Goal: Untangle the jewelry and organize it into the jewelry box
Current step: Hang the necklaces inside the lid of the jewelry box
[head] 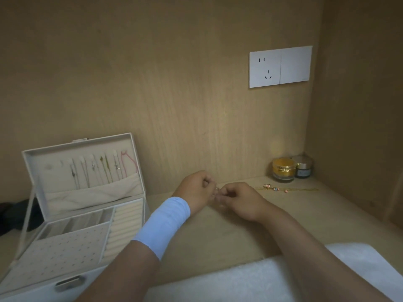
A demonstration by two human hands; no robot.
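At the left of the frame the jewelry box [139, 171] stands open on the desk [218, 236]. Some necklaces [104, 168] hang in a row inside its lid, and the ring rolls and little slots below look bare. The left arm, with a blue band [162, 225] at the wrist, passes just beside the box, so a quick swing of the elbow could bump it and shake the necklaces loose. In the middle, the left hand [196, 190] and the right hand [237, 201] meet just above the desk. Between them is a small piece [217, 188] of jewelry, too tiny and blurry to say what kind. A hard pull here could make a knot tighter or snap a thin link. A loose grip could let the piece drop and slide away. Both hands are curled, knuckles up, with the fingertips facing each other. The grip of each hand looks like a pinch on the small piece, one from each side. To the right of the hands, a gold chain [287, 189] with colored beads lies flat on the desk. It is not in the box yet, and a sweep of the right arm could drag it into a new tangle. Past it, in the corner, stand two jars [283, 170].
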